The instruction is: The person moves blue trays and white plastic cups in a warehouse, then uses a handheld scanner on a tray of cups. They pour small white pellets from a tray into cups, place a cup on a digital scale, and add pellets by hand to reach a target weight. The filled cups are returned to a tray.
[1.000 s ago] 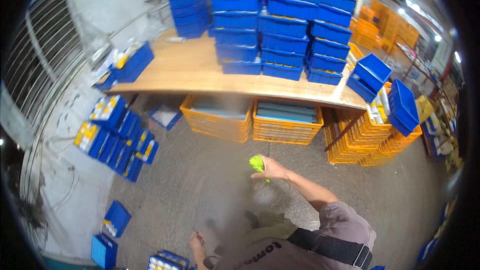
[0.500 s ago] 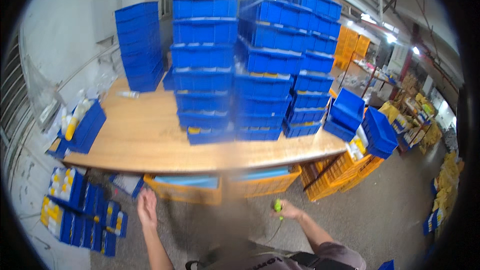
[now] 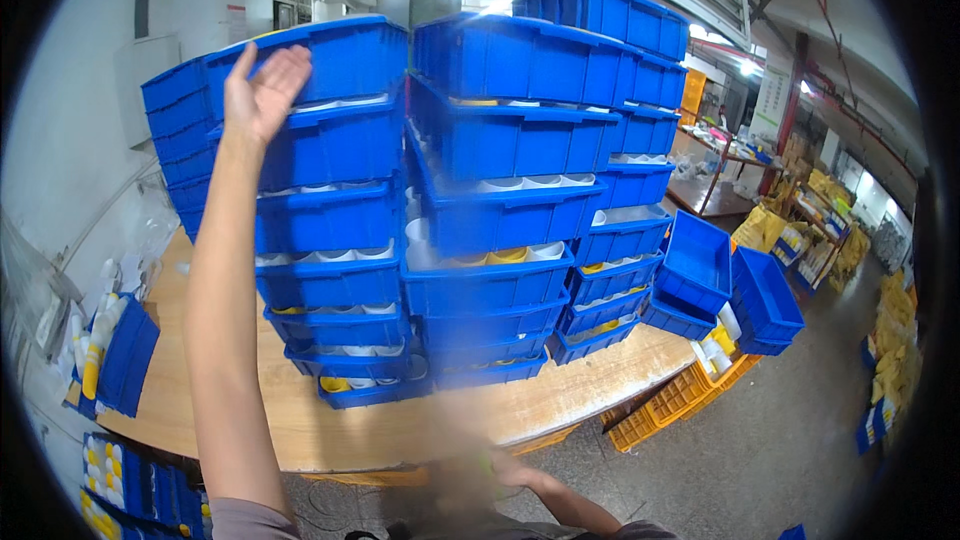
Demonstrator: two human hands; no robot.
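Head view: a wooden table [image 3: 340,440] loaded with tall stacks of blue plastic bins, seen past a blurred vertical smear near the centre.
Left hand: the left hand [image 3: 265,90] is raised at the end of an extended arm, fingers straight and palm bare, grasping nothing; whether it touches the bin behind it cannot be told.
Top bin: the uppermost blue bin [image 3: 350,60] of the left front stack stands directly behind the left hand, level with the fingers, near the height of its neighbour.
Right hand: the right hand [image 3: 512,470] is low, just off the table's front edge and partly lost in the smear; a faint green patch [image 3: 487,463] shows at its fingers, but whether they grip it cannot be told.
Middle stack: more blue bins [image 3: 520,145] rise just right of the left front stack, with white cylindrical containers [image 3: 540,182] and some yellow ones showing in the gaps.
Table's left end: a blue bin [image 3: 132,355] beside white and yellow tubes [image 3: 95,350].
Table's right end: two tilted blue bins [image 3: 698,252] [image 3: 768,295] near orange slatted crates [image 3: 680,405].
Lower left: blue bins [image 3: 165,490] below table level, some holding white and yellow containers.
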